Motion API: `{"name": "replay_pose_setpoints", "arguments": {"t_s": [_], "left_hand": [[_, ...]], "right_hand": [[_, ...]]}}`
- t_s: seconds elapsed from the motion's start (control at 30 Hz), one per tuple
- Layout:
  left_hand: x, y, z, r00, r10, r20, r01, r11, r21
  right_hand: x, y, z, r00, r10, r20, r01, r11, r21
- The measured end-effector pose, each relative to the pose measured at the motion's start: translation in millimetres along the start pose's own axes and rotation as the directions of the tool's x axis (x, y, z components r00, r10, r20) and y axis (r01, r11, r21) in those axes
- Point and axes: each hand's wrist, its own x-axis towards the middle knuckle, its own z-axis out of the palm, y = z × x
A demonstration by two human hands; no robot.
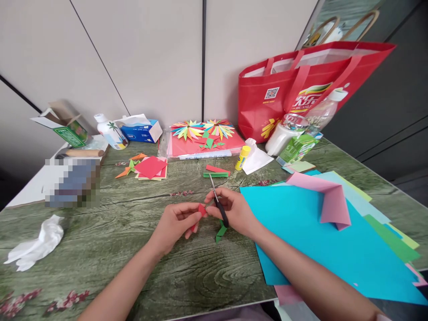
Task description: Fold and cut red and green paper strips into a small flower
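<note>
Tabletop (110, 240), curled hands (174, 221) with paper (201, 210), scissors (221, 212)

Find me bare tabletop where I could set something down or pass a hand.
Two patches of the green wood-grain tabletop look free: one between the crumpled white tissue and left forearm, another between that forearm and the large blue paper sheet. Crowded: the right side, with layered coloured papers, and the back, by the printed red shopping bag.

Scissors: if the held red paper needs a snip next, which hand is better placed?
Probably the right hand: it holds the scissors, though their blades point away from the body, past the paper. The left hand pinches the red paper and could steady it.
</note>
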Motion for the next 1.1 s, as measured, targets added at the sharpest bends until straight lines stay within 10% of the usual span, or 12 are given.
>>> {"name": "replay_pose_setpoints", "arguments": {"t_s": [0.13, 0.27, 0.53, 0.97, 1.1], "left_hand": [[0, -4, 0.4, 0.978, 0.162, -0.132, -0.144, 0.98, 0.134], [-1, -8, -0.6, 0.849, 0.488, -0.203, -0.401, 0.845, 0.355], [-3, -17, -1.3, 0.645, 0.764, -0.021, -0.598, 0.521, 0.609], [8, -22, -6.4, 0.716, 0.695, -0.063, -0.416, 0.498, 0.761], [3, -20, 1.3, 0.721, 0.674, 0.163, -0.563, 0.431, 0.705]], "right_hand": [[0, 1, 1, 0.999, 0.044, 0.015, -0.045, 0.997, 0.059], [0, -2, 4, 0.993, 0.102, 0.053, -0.11, 0.979, 0.173], [-2, -8, 5, 0.991, 0.117, 0.064, -0.127, 0.972, 0.197], [8, -3, -10, 0.974, 0.048, -0.221, -0.038, 0.998, 0.05], [8, -1, -9, 0.967, 0.049, -0.252, -0.036, 0.998, 0.059]]}}
